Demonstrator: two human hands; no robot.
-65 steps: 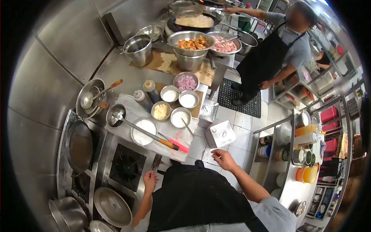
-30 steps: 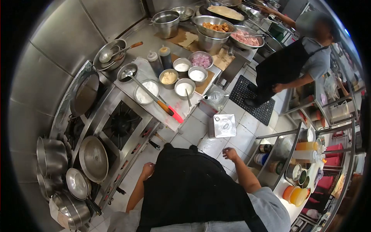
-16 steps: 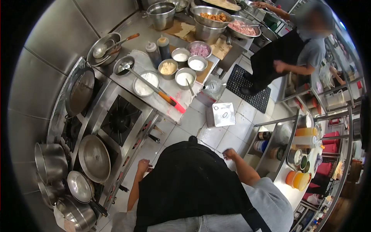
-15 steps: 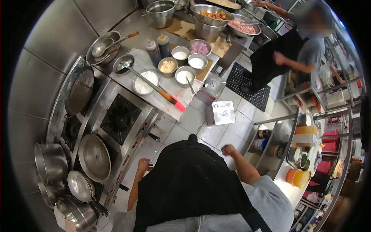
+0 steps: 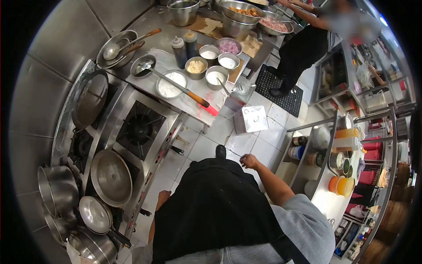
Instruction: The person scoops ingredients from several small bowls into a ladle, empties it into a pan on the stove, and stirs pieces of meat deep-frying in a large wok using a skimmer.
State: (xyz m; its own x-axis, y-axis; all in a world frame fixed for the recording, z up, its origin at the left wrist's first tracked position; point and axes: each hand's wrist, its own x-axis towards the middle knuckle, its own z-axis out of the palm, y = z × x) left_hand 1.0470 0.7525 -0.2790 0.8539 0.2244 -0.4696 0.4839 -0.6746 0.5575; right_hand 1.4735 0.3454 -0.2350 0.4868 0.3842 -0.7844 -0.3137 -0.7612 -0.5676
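My right hand [image 5: 250,161] hangs in front of the apron, fingers curled closed. A thin dark line runs leftward from its fingertips over the floor tiles; I cannot tell whether it is something held. Low beside the stove front is my left hand [image 5: 164,196], its fingers mostly hidden against the black apron [image 5: 211,198]. A square metal tin [image 5: 250,119] stands on the floor ahead. On the cloth-covered counter, a ladle [image 5: 176,86] with a brown and red handle lies across a bowl of white powder [image 5: 172,84].
To the left is a stove with a burner [image 5: 136,127], a wide pan [image 5: 111,178] and stacked pots [image 5: 58,189]. Squeeze bottles [image 5: 179,52] and several bowls stand on the counter. A co-worker [image 5: 303,48] stands on a black mat [image 5: 281,90]. Shelving [image 5: 323,176] lines the right.
My right hand has moved left and slightly up, closer to the apron. My left hand has dropped lower. A foot shows further forward. The co-worker has turned toward the far counter, reaching over it.
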